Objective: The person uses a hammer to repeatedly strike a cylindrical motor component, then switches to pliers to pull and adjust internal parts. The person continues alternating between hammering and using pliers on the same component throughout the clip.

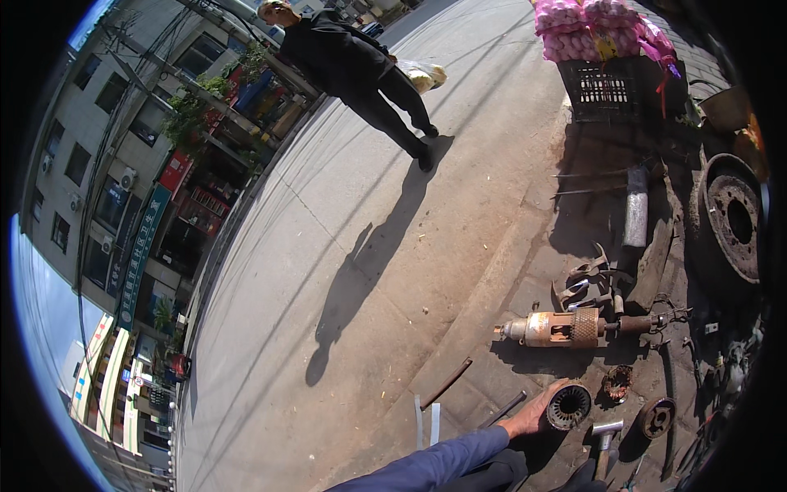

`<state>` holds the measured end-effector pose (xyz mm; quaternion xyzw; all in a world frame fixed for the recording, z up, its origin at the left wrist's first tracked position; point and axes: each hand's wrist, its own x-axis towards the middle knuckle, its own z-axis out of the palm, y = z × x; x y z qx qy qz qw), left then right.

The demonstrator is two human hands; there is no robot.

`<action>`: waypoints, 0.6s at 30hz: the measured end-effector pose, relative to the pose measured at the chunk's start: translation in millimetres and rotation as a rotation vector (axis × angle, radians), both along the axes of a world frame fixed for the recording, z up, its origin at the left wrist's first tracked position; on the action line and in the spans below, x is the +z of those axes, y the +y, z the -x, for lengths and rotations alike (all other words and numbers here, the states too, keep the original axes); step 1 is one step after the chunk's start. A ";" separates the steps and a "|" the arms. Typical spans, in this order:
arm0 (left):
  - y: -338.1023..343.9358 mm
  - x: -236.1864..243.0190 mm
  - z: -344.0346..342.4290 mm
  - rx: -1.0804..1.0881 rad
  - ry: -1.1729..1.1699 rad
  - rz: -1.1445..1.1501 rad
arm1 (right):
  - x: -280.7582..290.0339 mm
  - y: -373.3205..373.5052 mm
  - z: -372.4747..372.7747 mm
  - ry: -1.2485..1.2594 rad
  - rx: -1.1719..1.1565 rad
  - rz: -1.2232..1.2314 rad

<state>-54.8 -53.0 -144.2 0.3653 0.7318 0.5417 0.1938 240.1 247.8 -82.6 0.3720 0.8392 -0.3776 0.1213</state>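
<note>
My left hand (533, 414), below a blue sleeve, is closed around a dark metal cylinder (569, 407) with a slotted ring inside. Right of it lie a copper-wound ring (617, 383), a round metal end cover (657, 416) and a hammer (607, 429) with a pale metal head. Above these, a rusty motor-like tool body (545, 328) with a knurled band rests on its side on the pavement. A rusty rod (447, 384) lies to the upper left of my hand. My right hand is out of view.
A person in dark clothes (352, 66) stands or walks on the pavement, carrying a plastic bag (422, 78). A black crate (607, 90) bears pink mesh sacks (586, 33). A large wheel rim (730, 217), a silvery bar (635, 209) and metal scraps line the right. Shopfronts edge the street.
</note>
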 end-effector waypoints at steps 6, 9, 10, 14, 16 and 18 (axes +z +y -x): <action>0.6 9.2 1.6 -0.006 -0.002 -0.014 | 81.7 -27.7 110.6 0.096 -0.006 0.610; 1.3 12.9 1.3 0.005 -0.007 -0.030 | 97.0 -35.1 126.0 0.053 0.002 0.810; 1.1 12.5 1.3 -0.014 0.011 -0.055 | 98.7 -37.0 128.8 0.034 0.004 0.879; 0.2 4.5 0.4 -0.013 0.030 -0.010 | 97.4 -44.7 132.8 -0.053 0.001 1.071; -0.3 1.0 -1.0 -0.007 0.049 -0.019 | 95.5 -48.7 132.8 -0.094 -0.006 1.141; -0.8 -1.0 -2.6 0.009 -0.002 -0.020 | 93.7 -52.3 132.5 -0.133 -0.015 1.196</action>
